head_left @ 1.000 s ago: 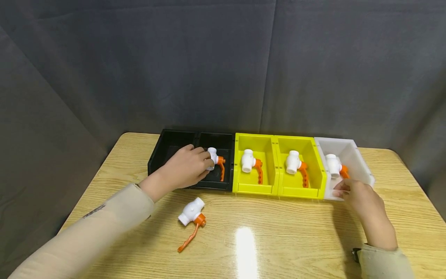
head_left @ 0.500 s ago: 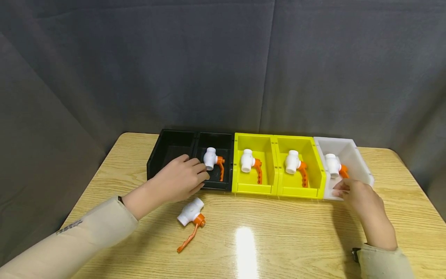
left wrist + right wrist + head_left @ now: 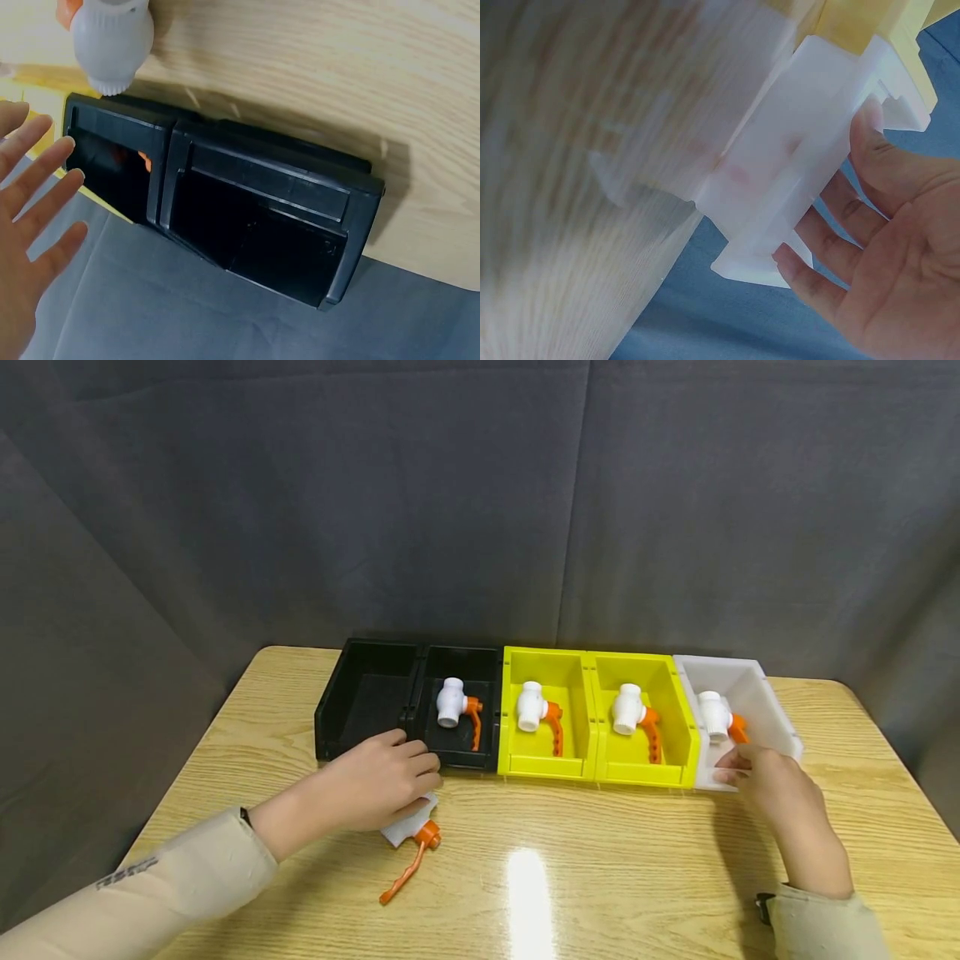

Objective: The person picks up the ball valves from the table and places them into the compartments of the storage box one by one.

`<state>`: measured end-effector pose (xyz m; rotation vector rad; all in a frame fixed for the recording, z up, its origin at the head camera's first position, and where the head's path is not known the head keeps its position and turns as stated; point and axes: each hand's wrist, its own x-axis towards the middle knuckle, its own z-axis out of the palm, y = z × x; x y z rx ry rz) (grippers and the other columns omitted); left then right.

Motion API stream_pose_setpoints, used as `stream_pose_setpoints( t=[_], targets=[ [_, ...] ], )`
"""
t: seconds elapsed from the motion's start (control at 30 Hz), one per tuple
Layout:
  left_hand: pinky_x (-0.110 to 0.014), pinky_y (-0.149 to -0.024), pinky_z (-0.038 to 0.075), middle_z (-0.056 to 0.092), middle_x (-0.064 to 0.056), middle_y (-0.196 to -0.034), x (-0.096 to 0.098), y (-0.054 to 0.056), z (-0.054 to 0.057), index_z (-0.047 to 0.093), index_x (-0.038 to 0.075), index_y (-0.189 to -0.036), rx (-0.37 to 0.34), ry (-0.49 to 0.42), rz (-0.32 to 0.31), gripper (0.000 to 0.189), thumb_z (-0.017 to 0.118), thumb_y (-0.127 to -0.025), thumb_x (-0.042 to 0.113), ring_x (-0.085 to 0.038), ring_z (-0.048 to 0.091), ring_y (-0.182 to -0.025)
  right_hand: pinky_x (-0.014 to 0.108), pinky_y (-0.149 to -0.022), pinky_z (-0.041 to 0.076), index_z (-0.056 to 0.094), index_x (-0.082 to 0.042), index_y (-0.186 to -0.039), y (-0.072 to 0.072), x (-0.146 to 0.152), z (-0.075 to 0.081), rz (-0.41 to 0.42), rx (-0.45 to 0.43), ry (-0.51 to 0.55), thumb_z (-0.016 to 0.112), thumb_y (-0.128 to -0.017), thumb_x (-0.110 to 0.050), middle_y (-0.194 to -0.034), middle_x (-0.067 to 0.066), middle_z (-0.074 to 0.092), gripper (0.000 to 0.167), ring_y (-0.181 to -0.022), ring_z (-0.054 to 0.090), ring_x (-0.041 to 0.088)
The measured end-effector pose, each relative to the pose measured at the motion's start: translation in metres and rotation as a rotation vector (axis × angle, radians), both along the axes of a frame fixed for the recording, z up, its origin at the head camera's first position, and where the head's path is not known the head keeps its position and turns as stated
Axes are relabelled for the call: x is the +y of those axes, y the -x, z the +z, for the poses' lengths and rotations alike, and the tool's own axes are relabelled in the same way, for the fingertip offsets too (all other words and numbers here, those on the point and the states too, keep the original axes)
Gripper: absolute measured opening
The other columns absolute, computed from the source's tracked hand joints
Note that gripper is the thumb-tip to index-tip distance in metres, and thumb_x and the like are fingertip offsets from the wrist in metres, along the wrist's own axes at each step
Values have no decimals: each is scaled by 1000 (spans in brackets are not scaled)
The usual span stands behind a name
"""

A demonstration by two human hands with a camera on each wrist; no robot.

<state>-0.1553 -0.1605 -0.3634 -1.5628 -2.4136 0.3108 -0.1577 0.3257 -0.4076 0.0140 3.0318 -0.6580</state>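
Note:
My left hand (image 3: 375, 781) hovers over a white ball valve with an orange handle (image 3: 405, 875) on the table, covering part of its white body. In the left wrist view its fingers (image 3: 34, 210) are spread, with nothing between them. My right hand (image 3: 783, 806) rests at the front rim of the white bin (image 3: 780, 714); in the right wrist view its fingers (image 3: 829, 244) lie loosely over the rim. Another white ball valve (image 3: 712, 716) lies in that bin, the end of its orange handle hidden by my right hand.
Two black bins (image 3: 363, 693) and two yellow bins (image 3: 551, 767) stand in a row left of the white one. Ball valves lie in the right black bin (image 3: 451, 703) and both yellow bins. A dark curtain (image 3: 480, 502) hangs behind the wooden table (image 3: 600, 877).
My left hand has let go of the valve in the right black bin and moved down and left, over the valve on the table. The right hand stays in place.

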Motion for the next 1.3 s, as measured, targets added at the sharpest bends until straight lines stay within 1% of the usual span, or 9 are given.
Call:
stream_pose_setpoints(
  t=[0.23,0.37,0.47,0.6,0.67,0.77,0.9,1.07,1.3],
  targets=[
    [-30,-73,48,66,5,-96,-3,-6,-10,68,19,-95,-21,-7,-52,18,75,-87,34,-14,60,-88,51,-64,44,69,-8,-88,0,0,0,0,0,-3,71,-90,-16,-98,19,69,8,-84,60,39],
    [-30,-73,48,66,5,-97,-6,-9,-16,68,19,-96,-31,-2,-62,18,74,-88,34,-14,60,-88,51,-64,44,69,-7,-88,0,-1,1,1,1,-2,71,-90,-15,-98,19,69,8,-84,60,39],
    [-31,-76,49,67,5,-102,-7,-11,-20,69,20,-100,-58,8,-57,20,72,-90,36,-15,61,-95,48,-62,43,69,-8,-87,0,-1,1,4,5,-5,72,-89,-16,-95,18,69,9,-81,61,38],
    [-39,-88,51,65,2,-120,-10,-13,-22,68,19,-113,-103,48,-33,31,69,-91,42,-18,59,-113,45,-60,42,69,-9,-86,-1,-1,1,7,11,-12,73,-89,-18,-94,18,69,11,-80,61,37],
    [-44,-95,49,62,0,-129,-11,-14,-24,67,18,-121,-132,78,-11,40,66,-93,46,-20,56,-121,47,-61,43,69,-9,-85,-1,-1,1,7,13,-11,73,-89,-18,-96,19,69,11,-82,61,39],
    [-48,-101,46,58,-1,-137,-13,-16,-25,64,18,-129,-176,120,27,47,63,-94,48,-22,53,-127,49,-63,44,69,-8,-86,-1,-1,1,6,14,-7,73,-89,-16,-97,20,69,10,-84,61,40],
    [-50,-105,42,50,-1,-146,-15,-18,-28,59,20,-137,-240,168,84,55,66,-91,50,-24,48,-133,48,-63,43,70,-8,-88,0,0,1,-1,5,0,71,-90,-13,-95,18,69,6,-81,60,37],
    [-51,-107,39,43,-1,-152,-17,-19,-32,54,22,-143,-286,185,118,63,70,-88,49,-24,44,-136,47,-63,43,70,-6,-90,0,-1,1,-1,4,-3,68,-90,-10,-96,18,69,4,-80,59,36],
    [-50,-108,39,44,0,-152,-16,-18,-37,53,22,-142,-280,167,116,63,72,-86,46,-24,44,-136,48,-62,44,69,-8,-88,0,-1,1,12,23,-6,73,-89,-15,-97,20,69,9,-83,61,40]
  ],
)
